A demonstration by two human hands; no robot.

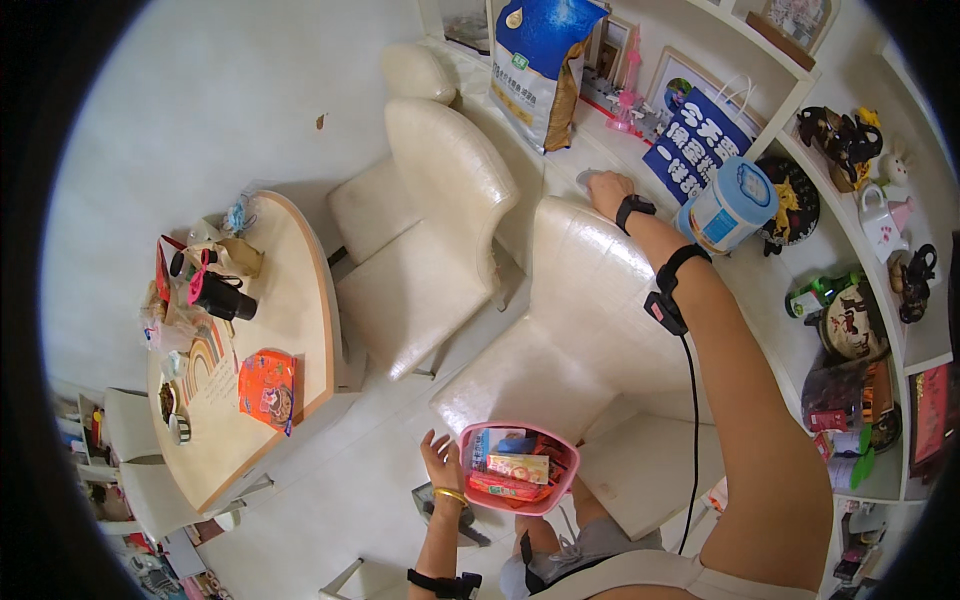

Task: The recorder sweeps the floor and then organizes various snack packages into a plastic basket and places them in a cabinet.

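Observation:
My right hand [611,191] reaches out to the shelf top behind the chairs, over a small clear, round object [589,177]; whether the fingers grip it I cannot tell. Just right of that wrist stand a white tub with a blue lid [726,206] and a blue paper bag with white writing [694,142]. Near my body, my left hand [442,459] is beside the left rim of a pink plastic basket [574,480], its fingers apart and nothing seen in them. Packaged snacks [517,468] fill the basket.
Cream chairs [585,300] stand between me and the shelf [600,154]. A large blue and white sack [536,75] stands on it. At left, a curved wooden table [292,322] holds an orange package [268,390], a black tumbler [225,295] and bags. A black cable [695,420] hangs from my right armband.

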